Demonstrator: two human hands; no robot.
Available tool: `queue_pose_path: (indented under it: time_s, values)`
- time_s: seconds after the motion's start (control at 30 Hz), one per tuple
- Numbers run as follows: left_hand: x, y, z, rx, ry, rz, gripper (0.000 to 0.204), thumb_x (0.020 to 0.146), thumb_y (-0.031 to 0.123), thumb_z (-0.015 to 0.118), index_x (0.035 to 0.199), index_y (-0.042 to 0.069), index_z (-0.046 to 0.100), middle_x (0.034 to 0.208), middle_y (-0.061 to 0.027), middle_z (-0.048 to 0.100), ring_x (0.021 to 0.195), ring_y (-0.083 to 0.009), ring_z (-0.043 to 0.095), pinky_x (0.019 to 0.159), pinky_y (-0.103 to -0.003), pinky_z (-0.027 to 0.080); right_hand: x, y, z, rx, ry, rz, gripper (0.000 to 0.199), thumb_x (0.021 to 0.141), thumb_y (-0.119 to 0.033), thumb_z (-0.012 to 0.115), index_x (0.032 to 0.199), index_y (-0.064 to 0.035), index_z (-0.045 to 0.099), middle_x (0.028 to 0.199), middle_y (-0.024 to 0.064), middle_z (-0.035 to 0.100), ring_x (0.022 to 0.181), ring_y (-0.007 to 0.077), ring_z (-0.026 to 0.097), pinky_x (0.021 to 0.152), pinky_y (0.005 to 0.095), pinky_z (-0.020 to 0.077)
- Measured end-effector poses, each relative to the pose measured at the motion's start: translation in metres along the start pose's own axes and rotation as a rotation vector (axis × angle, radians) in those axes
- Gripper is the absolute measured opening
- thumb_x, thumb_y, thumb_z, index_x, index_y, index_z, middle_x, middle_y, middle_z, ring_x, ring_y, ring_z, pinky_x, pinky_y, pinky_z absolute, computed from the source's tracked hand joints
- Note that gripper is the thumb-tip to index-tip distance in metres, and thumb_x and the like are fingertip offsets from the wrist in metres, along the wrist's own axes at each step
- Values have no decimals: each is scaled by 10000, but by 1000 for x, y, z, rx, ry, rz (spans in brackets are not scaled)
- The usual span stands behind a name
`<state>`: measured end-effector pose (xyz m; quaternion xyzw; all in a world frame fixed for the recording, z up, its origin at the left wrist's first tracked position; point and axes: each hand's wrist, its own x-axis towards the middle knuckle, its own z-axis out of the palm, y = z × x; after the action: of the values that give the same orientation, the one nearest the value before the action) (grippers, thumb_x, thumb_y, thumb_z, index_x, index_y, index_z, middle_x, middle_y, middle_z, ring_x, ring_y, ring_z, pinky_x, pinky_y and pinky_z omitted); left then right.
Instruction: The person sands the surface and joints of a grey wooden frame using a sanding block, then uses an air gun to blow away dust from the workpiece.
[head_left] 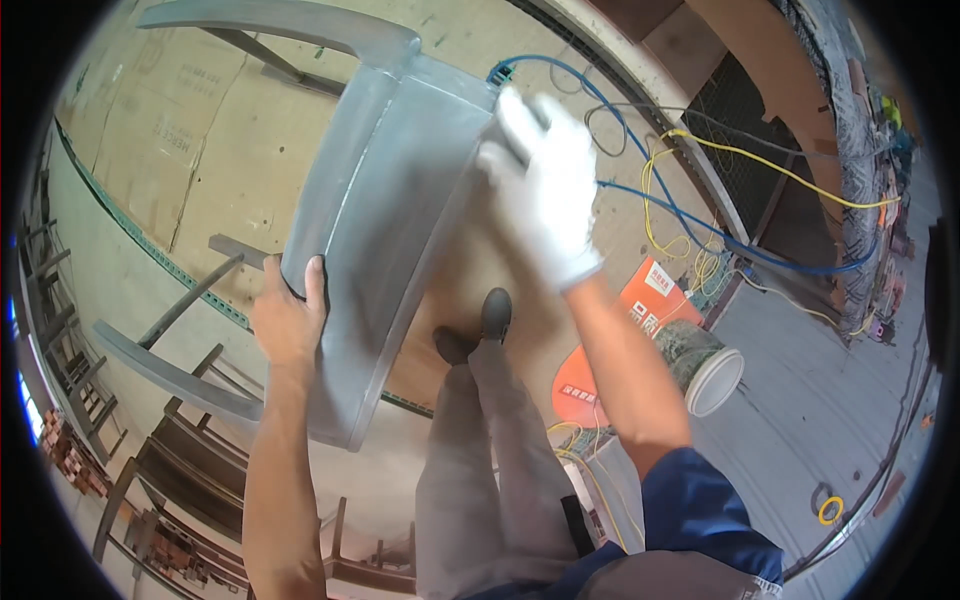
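A grey wooden chair (400, 170) is tipped in front of me, its broad smooth panel facing up and its curved arms reaching to the left. My bare left hand (288, 312) grips the panel's left edge, thumb on top and fingers wrapped round the side. At the far right edge of the panel is my right hand (548, 175) in a white glove, close to or touching the edge. Its fingers are smeared by motion, and whether they hold anything cannot be made out.
Blue hose (672, 205) and yellow cable (770, 168) run along the right. A dirty white bucket (715, 382) lies beside an orange-red sheet (640, 300). More dark chair frames (190, 470) stand at the lower left. Cardboard (150, 150) covers the floor beyond the chair.
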<state>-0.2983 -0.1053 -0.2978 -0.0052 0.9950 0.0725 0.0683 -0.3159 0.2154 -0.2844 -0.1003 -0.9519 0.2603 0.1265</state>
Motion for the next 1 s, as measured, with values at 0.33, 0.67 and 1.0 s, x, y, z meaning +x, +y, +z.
queue_pose_path:
  time_s: [0.33,0.67,1.0]
  values:
    - [-4,-8,-5,-70,-82,-51,460,1032,424,611,1221,5,601,912,-269,712,853,-497,681,726,-522,540,27,4,-6,127,-94,206,510,780,-150,814,1264,-65,677,1237,220,601,987,415,637,798,519,511]
    - [-7,-10,-1,-100,-53,-50,405,1004,386,638,1207,38,597,887,-251,719,793,-477,697,693,-526,542,53,28,5,-22,-144,14,405,829,-330,786,1173,-129,709,1058,139,686,956,373,643,795,512,503]
    - [-3,-4,-3,-110,-49,-70,403,1029,405,599,1170,27,593,861,-250,704,812,-488,688,712,-519,530,85,73,15,219,-298,136,352,955,-408,630,1110,-119,759,1030,182,745,966,386,696,861,449,558]
